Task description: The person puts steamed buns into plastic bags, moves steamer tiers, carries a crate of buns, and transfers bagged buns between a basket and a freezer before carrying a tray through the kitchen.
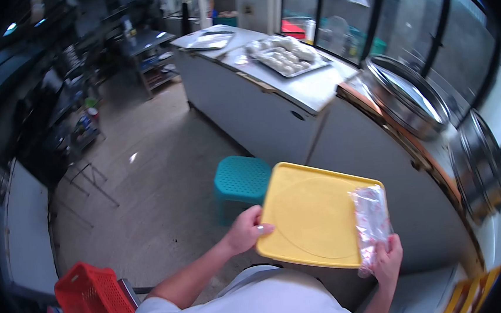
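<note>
A yellow rectangular tray [311, 219] is held out in front of my body, between both hands. My left hand [249, 230] grips its left edge, thumb on top, with a ring on one finger. At the tray's right edge, my right hand [387, 257] is closed on the tray and on a clear, crinkled plastic packet [372, 217] with reddish marks. The packet lies along the tray's right side. Behind the tray's left corner stands a teal plastic stool [243, 177].
A long white counter [247, 112] holds a metal tray of white round pieces [290, 59]. Large steel steamers [407, 97] stand at the right by the windows. A red plastic basket [91, 298] is at lower left. Metal tables [144, 42] stand farther back.
</note>
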A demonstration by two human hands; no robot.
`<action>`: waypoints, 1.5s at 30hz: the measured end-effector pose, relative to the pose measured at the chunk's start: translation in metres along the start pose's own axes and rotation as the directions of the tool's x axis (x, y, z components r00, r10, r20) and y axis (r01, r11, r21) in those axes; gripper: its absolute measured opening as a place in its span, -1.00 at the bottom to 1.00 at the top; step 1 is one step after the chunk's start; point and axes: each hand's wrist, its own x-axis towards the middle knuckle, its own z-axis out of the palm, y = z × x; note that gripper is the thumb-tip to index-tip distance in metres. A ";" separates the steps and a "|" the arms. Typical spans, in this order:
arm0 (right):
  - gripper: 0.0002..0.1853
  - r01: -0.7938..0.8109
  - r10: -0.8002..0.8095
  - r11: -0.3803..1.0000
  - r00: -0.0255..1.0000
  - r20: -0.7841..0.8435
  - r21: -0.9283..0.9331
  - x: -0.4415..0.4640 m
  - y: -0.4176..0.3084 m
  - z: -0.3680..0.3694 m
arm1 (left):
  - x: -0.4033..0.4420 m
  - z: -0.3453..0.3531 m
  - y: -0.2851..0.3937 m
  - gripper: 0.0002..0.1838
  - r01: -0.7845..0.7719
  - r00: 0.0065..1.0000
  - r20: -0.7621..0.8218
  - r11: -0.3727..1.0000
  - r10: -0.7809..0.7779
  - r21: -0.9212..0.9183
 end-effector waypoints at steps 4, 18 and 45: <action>-0.92 0.143 -0.158 0.987 0.935 0.316 0.070 0.080 -0.023 0.109 | -0.059 -0.065 0.022 -0.82 -0.007 0.926 -0.378 0.998 -0.018 -0.064; -0.75 0.475 -0.336 0.878 0.521 0.785 0.060 0.161 -0.176 0.423 | -0.103 -0.205 0.008 -0.76 -0.137 0.502 -0.863 0.979 -0.065 -0.153; -0.71 0.460 -0.250 0.888 0.515 0.820 -0.018 0.277 -0.365 0.987 | 0.114 -0.739 0.031 -0.82 -0.017 0.404 -0.871 0.949 -0.282 -0.315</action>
